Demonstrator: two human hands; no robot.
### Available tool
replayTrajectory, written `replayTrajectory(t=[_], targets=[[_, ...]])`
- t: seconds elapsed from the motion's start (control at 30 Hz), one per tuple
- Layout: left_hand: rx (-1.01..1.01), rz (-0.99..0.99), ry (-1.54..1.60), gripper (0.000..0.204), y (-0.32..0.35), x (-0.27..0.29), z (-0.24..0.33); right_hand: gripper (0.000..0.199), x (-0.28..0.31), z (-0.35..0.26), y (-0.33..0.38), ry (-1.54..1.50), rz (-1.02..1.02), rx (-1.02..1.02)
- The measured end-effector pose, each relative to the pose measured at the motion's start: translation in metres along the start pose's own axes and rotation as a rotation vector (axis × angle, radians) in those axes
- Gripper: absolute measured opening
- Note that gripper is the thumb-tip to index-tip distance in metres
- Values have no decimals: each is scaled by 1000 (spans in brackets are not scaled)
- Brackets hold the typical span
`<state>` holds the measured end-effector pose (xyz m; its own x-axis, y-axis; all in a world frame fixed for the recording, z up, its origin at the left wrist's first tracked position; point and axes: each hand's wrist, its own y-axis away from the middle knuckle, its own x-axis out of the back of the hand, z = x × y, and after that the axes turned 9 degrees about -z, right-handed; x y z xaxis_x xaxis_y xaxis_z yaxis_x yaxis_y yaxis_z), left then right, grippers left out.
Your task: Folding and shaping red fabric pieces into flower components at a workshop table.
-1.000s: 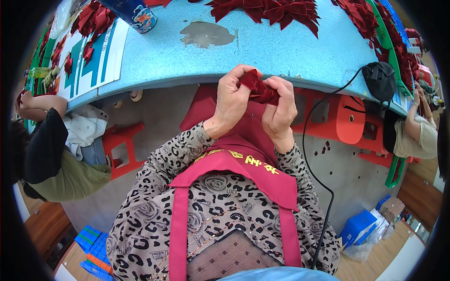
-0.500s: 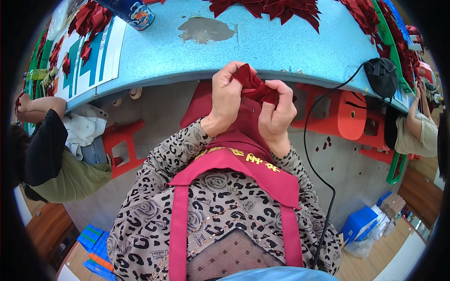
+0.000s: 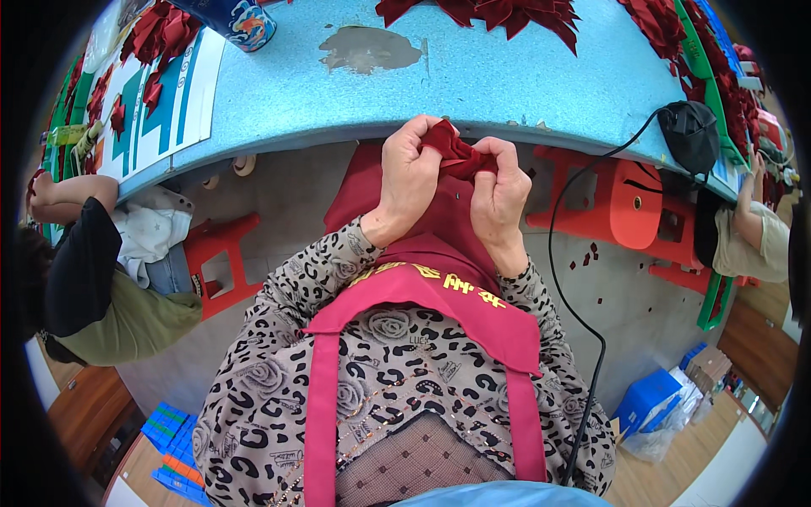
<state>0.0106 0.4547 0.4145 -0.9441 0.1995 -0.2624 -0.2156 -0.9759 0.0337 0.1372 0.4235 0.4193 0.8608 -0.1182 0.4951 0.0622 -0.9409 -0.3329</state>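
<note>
Between my two hands is a small folded piece of dark red velvety fabric (image 3: 456,154), held just off the table's near edge above my apron. My left hand (image 3: 410,165) pinches its left end between thumb and fingers. At its right end, my right hand (image 3: 500,182) grips the cloth the same way, thumb pressed against the curled forefinger. The fabric looks bunched and twisted in the middle; parts of it are hidden behind my fingers. A pile of similar red pieces with pointed edges (image 3: 494,19) lies at the table's far side.
The blue table (image 3: 287,93) curves ahead, with a dark blue patterned cup (image 3: 245,24) at back left. A black pouch (image 3: 686,131) with a cable lies at the right edge. Red stools (image 3: 583,198) stand below. People sit at left and right; blue boxes (image 3: 649,400) stand on the floor.
My right hand has turned slightly and come a little closer to the left. The fabric between them is now more bunched up. Both hands keep their grip.
</note>
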Motion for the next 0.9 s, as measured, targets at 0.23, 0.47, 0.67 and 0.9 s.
replayTrajectory(t=[0.23, 0.47, 0.67, 0.9], targets=[[105, -255, -452, 22, -20, 27, 2, 30, 6, 0, -9, 528, -210, 138], [100, -280, -425, 24, -25, 38, 0, 32, -15, 17, -13, 213, -42, 217], [207, -264, 217, 17, -17, 38, -11, 37, -26, 30, -10, 18, 92, 262], [236, -290, 321, 9, -8, 30, -9, 26, -9, 23, -2, 98, 58, 265]])
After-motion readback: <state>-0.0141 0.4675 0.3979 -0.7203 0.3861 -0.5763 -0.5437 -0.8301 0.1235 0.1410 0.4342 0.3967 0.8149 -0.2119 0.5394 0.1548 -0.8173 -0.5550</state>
